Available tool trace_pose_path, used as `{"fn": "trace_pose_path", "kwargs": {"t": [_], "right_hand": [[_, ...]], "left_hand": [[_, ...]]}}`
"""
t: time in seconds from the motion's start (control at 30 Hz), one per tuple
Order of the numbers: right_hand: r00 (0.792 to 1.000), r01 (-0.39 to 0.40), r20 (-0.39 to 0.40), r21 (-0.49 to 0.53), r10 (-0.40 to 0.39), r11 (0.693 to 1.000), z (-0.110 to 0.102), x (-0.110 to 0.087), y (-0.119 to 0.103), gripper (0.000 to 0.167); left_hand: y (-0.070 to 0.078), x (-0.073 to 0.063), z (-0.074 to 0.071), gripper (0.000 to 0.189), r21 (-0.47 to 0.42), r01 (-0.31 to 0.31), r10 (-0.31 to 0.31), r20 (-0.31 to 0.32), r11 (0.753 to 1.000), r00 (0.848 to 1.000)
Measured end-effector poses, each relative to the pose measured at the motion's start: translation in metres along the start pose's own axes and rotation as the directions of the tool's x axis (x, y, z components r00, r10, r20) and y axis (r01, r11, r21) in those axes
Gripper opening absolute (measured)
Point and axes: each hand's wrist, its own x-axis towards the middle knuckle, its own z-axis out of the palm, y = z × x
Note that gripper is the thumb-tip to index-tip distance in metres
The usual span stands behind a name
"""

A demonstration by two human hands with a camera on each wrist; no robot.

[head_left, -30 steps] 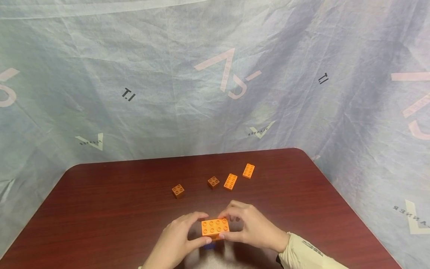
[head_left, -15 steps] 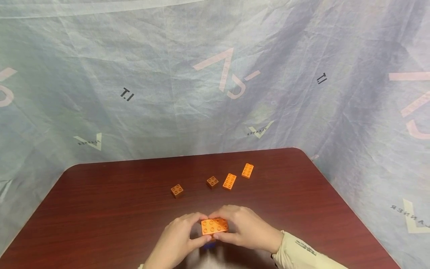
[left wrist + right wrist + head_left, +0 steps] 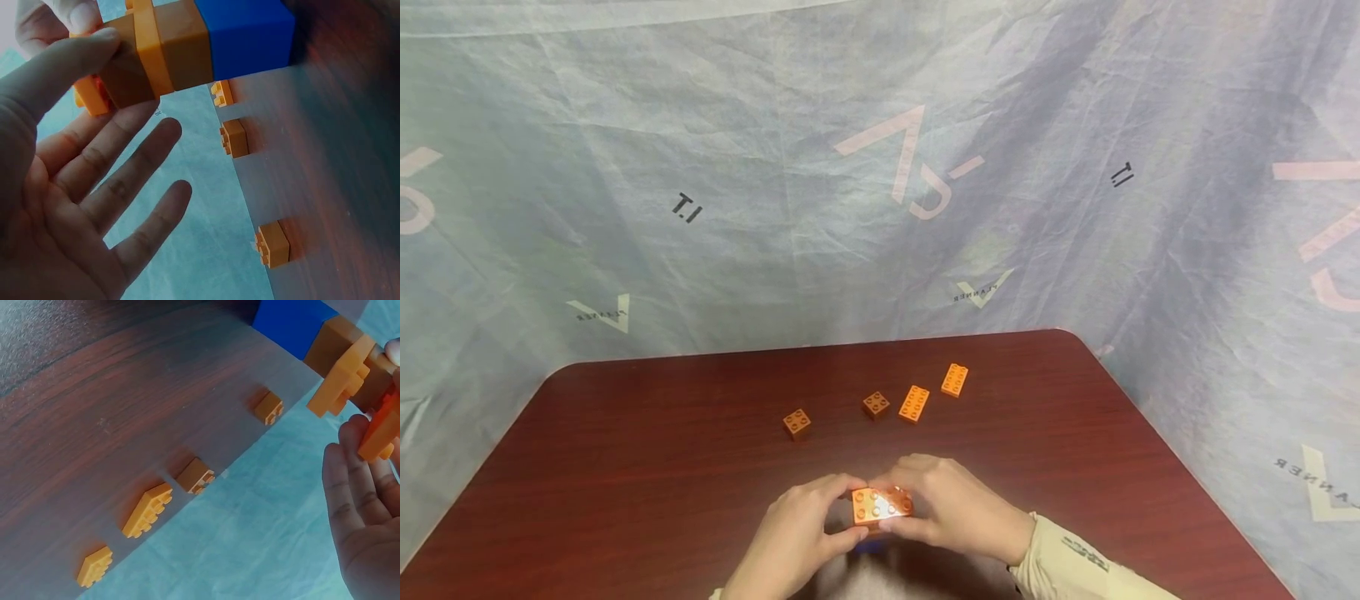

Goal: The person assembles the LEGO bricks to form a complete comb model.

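A tower of toy building bricks stands upright in front of me, between my hands. A blue brick (image 3: 253, 40) forms its base, then a brown brick (image 3: 184, 53), a thin orange brick (image 3: 153, 50) and another brown brick (image 3: 128, 72). On top lies an orange eight-stud brick (image 3: 882, 506); a bit of red shows beneath it in both wrist views. My left hand (image 3: 797, 525) pinches the tower's upper part from the left, thumb on the upper brown brick, other fingers spread. From the right, my right hand (image 3: 958, 512) pinches the top orange brick, thumb in front and fingers behind.
Farther back on the dark red table (image 3: 647, 467) lie two small brown bricks, one to the left (image 3: 797, 423) and one near the middle (image 3: 876, 405). Right of them are two orange bricks, a nearer one (image 3: 914, 403) and a farther one (image 3: 955, 380). A printed grey cloth (image 3: 775, 208) hangs behind.
My right hand has slid left along the top orange brick, its fingers now covering more of the right end. The left hand stays nearly still. Glare now shows on the studs.
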Motion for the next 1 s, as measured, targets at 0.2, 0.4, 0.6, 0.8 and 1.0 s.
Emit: {"fn": "trace_pose_path", "kwargs": {"t": [0.2, 0.4, 0.6, 0.8, 1.0], "right_hand": [[0.999, -0.005, 0.033, 0.039, 0.003, 0.999, -0.005, 0.004, -0.001, 0.028], [0.997, -0.043, 0.062, 0.047, 0.04, 0.998, -0.008, 0.009, -0.002, 0.029], [0.989, -0.072, 0.126, 0.001, 0.072, 0.997, -0.011, 0.012, -0.003, 0.029], [0.976, -0.115, 0.181, -0.034, 0.12, 0.993, -0.015, 0.017, -0.006, 0.033], [0.967, -0.172, 0.188, -0.011, 0.171, 0.985, -0.013, 0.018, -0.007, 0.035]], "left_hand": [[0.001, 0.0, -0.001, 0.04, -0.039, 0.014, -0.013, 0.008, 0.999, 1.0], [0.0, 0.001, -0.005, 0.034, -0.056, 0.011, -0.01, 0.024, 0.998, 1.0], [0.004, 0.006, -0.006, 0.032, 0.073, -0.017, 0.015, 0.019, 0.997, 1.0], [0.011, 0.008, -0.008, 0.033, 0.107, 0.013, -0.015, 0.016, 0.994, 1.0], [0.012, 0.007, -0.007, 0.034, 0.096, 0.045, -0.052, 0.066, 0.994, 0.996]]}}
